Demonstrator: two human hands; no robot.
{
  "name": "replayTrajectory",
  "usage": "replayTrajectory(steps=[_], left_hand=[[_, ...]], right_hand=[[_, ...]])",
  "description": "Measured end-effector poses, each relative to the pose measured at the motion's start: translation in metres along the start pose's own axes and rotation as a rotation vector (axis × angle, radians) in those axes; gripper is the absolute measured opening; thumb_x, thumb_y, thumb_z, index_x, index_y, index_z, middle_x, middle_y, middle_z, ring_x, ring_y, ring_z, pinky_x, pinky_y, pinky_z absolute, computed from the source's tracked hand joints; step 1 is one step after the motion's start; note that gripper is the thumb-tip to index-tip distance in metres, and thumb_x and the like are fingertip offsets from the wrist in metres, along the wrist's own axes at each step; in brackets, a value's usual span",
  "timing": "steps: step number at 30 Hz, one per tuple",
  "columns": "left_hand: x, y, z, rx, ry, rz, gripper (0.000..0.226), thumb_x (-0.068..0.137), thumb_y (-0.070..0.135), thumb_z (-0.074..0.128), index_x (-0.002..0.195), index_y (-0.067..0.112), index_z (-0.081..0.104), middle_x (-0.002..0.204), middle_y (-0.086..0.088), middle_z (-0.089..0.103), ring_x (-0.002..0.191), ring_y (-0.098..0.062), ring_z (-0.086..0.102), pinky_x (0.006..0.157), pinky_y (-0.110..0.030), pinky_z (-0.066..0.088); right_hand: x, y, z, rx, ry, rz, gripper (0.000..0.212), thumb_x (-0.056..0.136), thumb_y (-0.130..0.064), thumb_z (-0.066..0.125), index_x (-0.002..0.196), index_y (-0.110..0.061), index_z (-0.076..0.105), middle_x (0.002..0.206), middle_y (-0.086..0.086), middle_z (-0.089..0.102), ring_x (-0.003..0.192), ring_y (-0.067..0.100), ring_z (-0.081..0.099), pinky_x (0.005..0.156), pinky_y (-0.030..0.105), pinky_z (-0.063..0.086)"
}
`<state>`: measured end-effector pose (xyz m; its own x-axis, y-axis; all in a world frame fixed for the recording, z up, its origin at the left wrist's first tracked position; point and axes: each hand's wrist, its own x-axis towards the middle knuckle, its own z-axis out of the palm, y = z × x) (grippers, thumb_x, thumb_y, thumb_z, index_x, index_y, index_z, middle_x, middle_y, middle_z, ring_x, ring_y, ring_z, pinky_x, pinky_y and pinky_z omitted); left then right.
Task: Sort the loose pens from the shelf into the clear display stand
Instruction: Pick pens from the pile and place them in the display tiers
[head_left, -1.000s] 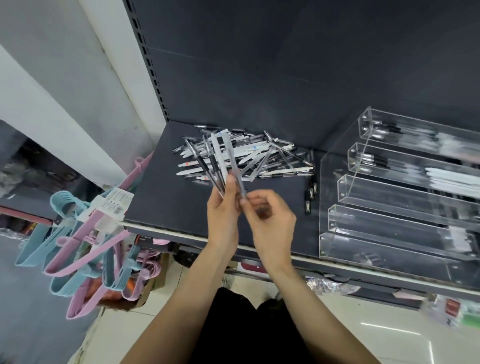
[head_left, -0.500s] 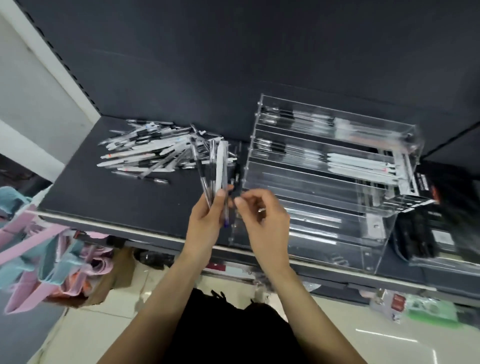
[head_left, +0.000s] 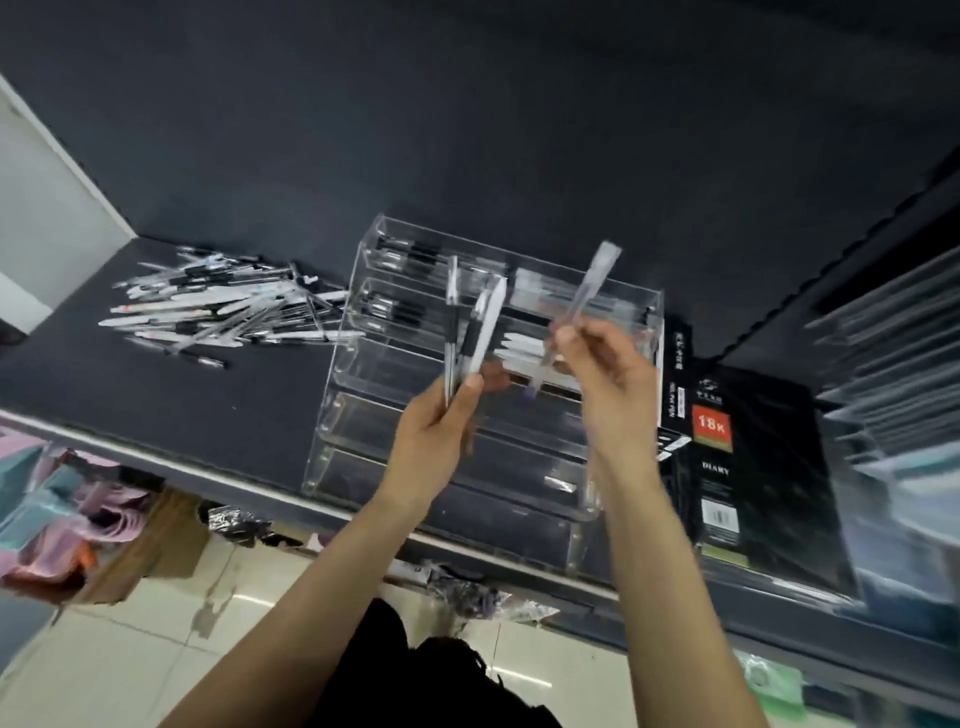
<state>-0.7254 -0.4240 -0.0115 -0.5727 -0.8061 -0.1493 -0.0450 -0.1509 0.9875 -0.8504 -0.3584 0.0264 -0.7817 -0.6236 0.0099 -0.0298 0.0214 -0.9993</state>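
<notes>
A heap of loose pens (head_left: 223, 306) lies on the dark shelf (head_left: 156, 395) at the left. The clear tiered display stand (head_left: 395, 374) stands in the middle, with pens lying in its upper two rows. My left hand (head_left: 436, 436) grips a small bunch of pens (head_left: 470, 327) upright in front of the stand. My right hand (head_left: 608, 374) pinches a single clear pen (head_left: 584, 296), tilted up to the right, over the stand's upper rows.
A black diary pack (head_left: 737, 467) with a red "18K" label lies right of the stand. More clear racks (head_left: 893, 374) blur at the far right. Pink and teal hangers (head_left: 47, 499) hang below the shelf edge at left. Tiled floor lies below.
The view has swung right, so the stand is central. My right hand has drawn one pen out of the bunch and lifted it to the right over the stand.
</notes>
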Motion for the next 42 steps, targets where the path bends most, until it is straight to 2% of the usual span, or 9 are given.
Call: replayTrajectory(steps=[4,10,15,21,29,33,36,38,42], left_hand=[[0.011,0.002,-0.001,-0.134,0.067,-0.135,0.027,0.098,0.031,0.044,0.109,0.023,0.068,0.09,0.013,0.068,0.062,-0.001,0.052,0.059,-0.014,0.046],[0.019,-0.003,0.0,-0.089,0.144,-0.225,0.029,0.095,0.043,0.046,0.099,0.035,0.073,0.087,0.011,0.056,0.084,-0.008,0.048,0.08,-0.027,0.04],[0.019,-0.008,0.001,-0.091,0.095,-0.253,0.03,0.095,0.048,0.044,0.095,0.043,0.074,0.084,0.005,0.045,0.086,-0.008,0.045,0.101,-0.034,0.035],[0.023,-0.007,0.001,-0.166,0.058,-0.247,0.044,0.074,0.061,0.051,0.103,0.036,0.073,0.077,0.009,0.041,0.075,-0.01,0.039,0.085,-0.033,0.034],[0.019,-0.007,-0.002,-0.186,0.036,-0.239,0.034,0.092,0.045,0.047,0.11,0.03,0.071,0.073,0.011,0.043,0.069,-0.005,0.044,0.081,-0.027,0.039],[0.016,-0.01,-0.002,-0.197,0.004,-0.227,0.038,0.086,0.051,0.047,0.11,0.033,0.071,0.074,0.018,0.053,0.077,-0.004,0.049,0.087,-0.029,0.04],[0.012,-0.012,0.003,-0.145,-0.036,-0.192,0.037,0.083,0.056,0.047,0.102,0.037,0.073,0.084,0.017,0.061,0.092,-0.007,0.052,0.095,-0.033,0.037],[0.01,-0.013,0.008,-0.1,-0.063,-0.179,0.034,0.083,0.055,0.048,0.095,0.035,0.073,0.089,0.006,0.066,0.093,-0.008,0.057,0.091,-0.028,0.04],[0.007,-0.013,0.018,-0.012,-0.11,-0.139,0.033,0.087,0.047,0.044,0.094,0.024,0.068,0.079,0.012,0.068,0.076,0.004,0.061,0.074,-0.015,0.048]], right_hand=[[0.052,-0.029,-0.044,-0.819,0.011,-0.519,0.013,0.087,-0.022,0.066,0.098,-0.019,0.072,0.089,-0.005,0.069,0.072,0.009,0.063,0.067,0.026,0.05],[0.105,-0.015,-0.037,-1.271,-0.342,-0.548,0.016,0.09,-0.023,0.06,0.102,-0.023,0.07,0.1,-0.005,0.067,0.093,0.02,0.063,0.071,0.028,0.043],[0.118,-0.012,-0.036,-1.28,-0.392,-0.536,0.015,0.09,-0.025,0.061,0.098,-0.02,0.072,0.101,-0.004,0.067,0.095,0.019,0.061,0.072,0.026,0.04],[0.128,-0.011,-0.038,-1.265,-0.415,-0.476,0.01,0.086,-0.027,0.067,0.092,-0.023,0.073,0.094,-0.004,0.07,0.091,0.017,0.063,0.074,0.027,0.044],[0.126,-0.004,-0.027,-1.339,-0.295,-0.391,0.01,0.087,-0.027,0.066,0.089,-0.018,0.068,0.089,0.0,0.068,0.086,0.02,0.063,0.076,0.03,0.045],[0.086,-0.013,-0.028,-0.961,-0.177,-0.426,0.008,0.085,-0.028,0.067,0.086,-0.02,0.069,0.078,-0.01,0.065,0.07,0.003,0.059,0.07,0.021,0.049],[0.039,-0.008,-0.011,-0.686,-0.279,-0.291,0.015,0.086,-0.029,0.066,0.097,-0.021,0.07,0.087,-0.012,0.065,0.074,-0.002,0.059,0.07,0.011,0.046],[0.02,0.005,0.001,-0.63,-0.38,-0.136,0.022,0.088,-0.032,0.062,0.105,-0.019,0.068,0.1,-0.009,0.064,0.082,0.002,0.059,0.072,0.013,0.044],[0.007,0.018,0.007,-0.315,-0.348,0.106,0.013,0.091,-0.02,0.059,0.094,-0.012,0.067,0.093,0.0,0.067,0.085,0.008,0.061,0.075,0.013,0.046]])
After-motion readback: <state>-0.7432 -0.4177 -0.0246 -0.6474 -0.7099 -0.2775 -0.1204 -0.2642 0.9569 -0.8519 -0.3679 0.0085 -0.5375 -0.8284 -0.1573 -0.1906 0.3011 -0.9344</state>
